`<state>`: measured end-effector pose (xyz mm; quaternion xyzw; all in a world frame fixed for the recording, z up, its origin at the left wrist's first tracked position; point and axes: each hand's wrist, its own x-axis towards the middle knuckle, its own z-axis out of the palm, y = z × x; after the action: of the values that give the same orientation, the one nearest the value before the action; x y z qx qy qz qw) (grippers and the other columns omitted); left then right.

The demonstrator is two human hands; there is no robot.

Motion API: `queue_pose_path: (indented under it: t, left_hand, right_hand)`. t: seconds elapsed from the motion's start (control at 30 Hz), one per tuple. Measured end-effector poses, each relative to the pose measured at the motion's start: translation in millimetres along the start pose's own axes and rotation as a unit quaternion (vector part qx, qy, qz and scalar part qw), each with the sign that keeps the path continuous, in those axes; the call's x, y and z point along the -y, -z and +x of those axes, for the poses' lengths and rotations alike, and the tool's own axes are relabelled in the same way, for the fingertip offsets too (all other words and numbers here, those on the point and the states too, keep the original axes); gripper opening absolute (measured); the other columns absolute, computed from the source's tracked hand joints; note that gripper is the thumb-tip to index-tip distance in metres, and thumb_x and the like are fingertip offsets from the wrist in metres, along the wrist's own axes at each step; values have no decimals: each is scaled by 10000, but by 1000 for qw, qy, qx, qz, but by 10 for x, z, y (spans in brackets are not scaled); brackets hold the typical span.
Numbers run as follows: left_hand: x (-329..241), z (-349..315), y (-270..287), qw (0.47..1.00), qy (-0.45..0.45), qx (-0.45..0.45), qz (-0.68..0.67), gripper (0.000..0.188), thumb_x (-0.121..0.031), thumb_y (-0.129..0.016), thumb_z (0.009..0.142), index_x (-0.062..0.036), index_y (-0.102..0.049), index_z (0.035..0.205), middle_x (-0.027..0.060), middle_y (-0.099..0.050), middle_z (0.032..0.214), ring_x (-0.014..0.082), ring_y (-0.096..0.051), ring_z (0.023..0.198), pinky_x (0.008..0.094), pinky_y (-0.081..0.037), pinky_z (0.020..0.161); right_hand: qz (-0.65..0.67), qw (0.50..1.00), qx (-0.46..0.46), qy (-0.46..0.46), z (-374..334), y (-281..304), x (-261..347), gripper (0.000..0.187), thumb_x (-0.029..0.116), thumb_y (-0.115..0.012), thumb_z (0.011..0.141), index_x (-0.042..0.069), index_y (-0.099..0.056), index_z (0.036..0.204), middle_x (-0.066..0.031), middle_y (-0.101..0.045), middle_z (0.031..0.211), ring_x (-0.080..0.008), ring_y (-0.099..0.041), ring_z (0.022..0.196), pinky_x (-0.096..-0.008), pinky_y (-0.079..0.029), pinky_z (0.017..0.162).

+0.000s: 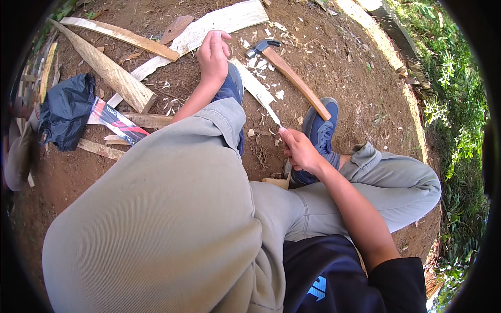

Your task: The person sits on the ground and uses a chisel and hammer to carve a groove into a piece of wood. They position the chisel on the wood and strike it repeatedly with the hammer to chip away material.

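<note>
My right hand (302,150) is closed around the handle of a chisel (274,115), and the handle is mostly hidden in the fist. Its narrow pale blade points up and left, against the near end of a pale wood strip (254,82) on the ground. My left hand (213,58) is raised over the toe of my left shoe, fingers loosely bent, with nothing visible in it. A claw hammer (295,76) with a wooden handle lies right of the strip, its handle end on my right shoe (319,122).
Whitish shavings (259,63) are scattered on the brown soil (360,83). Wooden boards (224,22) and a tapered timber (107,70) lie at the far left. Nearer are a black plastic bag (68,109) and a printed chisel package (119,121). Green plants (454,115) border the right.
</note>
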<state>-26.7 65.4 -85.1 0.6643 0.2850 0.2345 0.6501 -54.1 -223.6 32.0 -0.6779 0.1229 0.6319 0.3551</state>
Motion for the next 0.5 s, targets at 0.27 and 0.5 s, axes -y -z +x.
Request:
queue_pose_path:
  t: [0.27,0.5]
  left_hand:
    - [-15,-15,31,1000,18,-1,-17,391,-267,-375,1086,-41,-653,928,6,-511,590,89,-489,548,280,-397,548]
    - [0,-20,21,1000,10,-4,-12,395,-270,-384,1084,-35,-659,923,7,-516,589,89,-490,551,279,-401,552]
  right_hand:
    - [-79,996,-44,23,-260,8,84,444,447,-430,1099,64,-496,882,-72,-543,684,-221,-525,510,-381,-407,465]
    - [-344,915,-173,123,-217,80,110,467,390,-439,1094,-43,-533,945,-319,-637,771,-553,-608,860,-597,-461,759]
